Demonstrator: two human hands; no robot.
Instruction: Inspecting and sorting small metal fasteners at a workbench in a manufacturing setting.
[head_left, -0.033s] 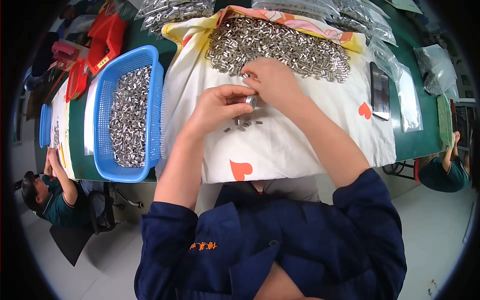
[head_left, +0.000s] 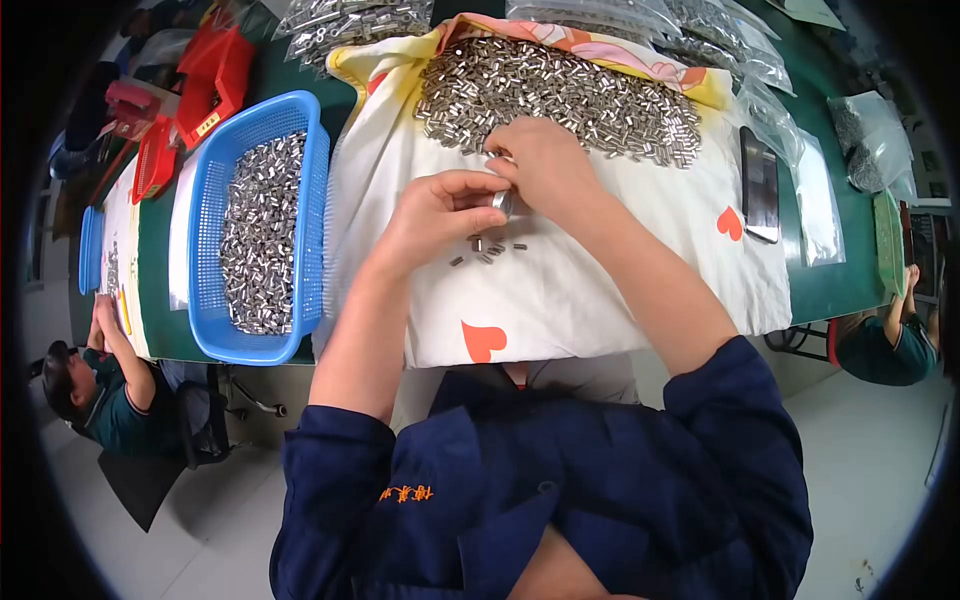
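Between the two hands, over the white cloth (head_left: 560, 290) with orange hearts, a small shiny metal piece (head_left: 503, 201) is pinched: the left hand (head_left: 440, 215) curls its fingers around it from the near side and the right hand (head_left: 545, 165) closes on it from the far side, fingertips meeting at the piece. Both hands are clenched in a fine grip, not released. Just below them a few loose metal pieces (head_left: 487, 248) lie scattered on the cloth, and just beyond the right hand spreads the big heap of small metal cylinders (head_left: 570, 90). Well off to the left hand's side sits a blue basket (head_left: 208, 300) half full of the same pieces; to the right of the right hand a dark phone (head_left: 760, 185) lies on the cloth

Against the earlier view, nothing has shifted: hands, pinched piece, scattered pieces and basket all sit alike, so I judge the handling of this one piece is under way, with it not yet set down
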